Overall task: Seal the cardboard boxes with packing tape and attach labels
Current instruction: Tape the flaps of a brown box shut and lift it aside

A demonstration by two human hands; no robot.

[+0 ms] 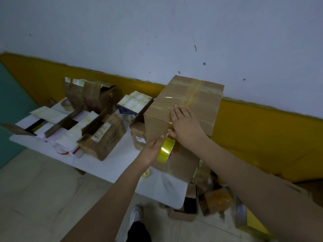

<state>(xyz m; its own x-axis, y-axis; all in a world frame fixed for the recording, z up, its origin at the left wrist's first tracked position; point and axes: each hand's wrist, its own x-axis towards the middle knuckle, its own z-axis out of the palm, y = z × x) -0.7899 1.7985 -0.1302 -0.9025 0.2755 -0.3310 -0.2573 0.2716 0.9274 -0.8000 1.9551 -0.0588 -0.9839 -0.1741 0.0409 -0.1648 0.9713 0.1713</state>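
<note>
A closed brown cardboard box (195, 100) stands on the right part of the white table (115, 165), on top of another box, with glossy tape crossing its lid. My right hand (185, 124) lies flat with straight fingers on the near edge of the lid, pressing there. My left hand (153, 149) grips a roll of yellowish packing tape (166, 151) against the box's front face, just under the right hand.
Several open, torn boxes (103, 138) and white flat cartons (61, 126) cover the table's left half. A small box with a label (139, 137) stands left of the big one. Another tape roll (67, 104) lies at the back left. Taped boxes (216, 199) crowd the floor at right.
</note>
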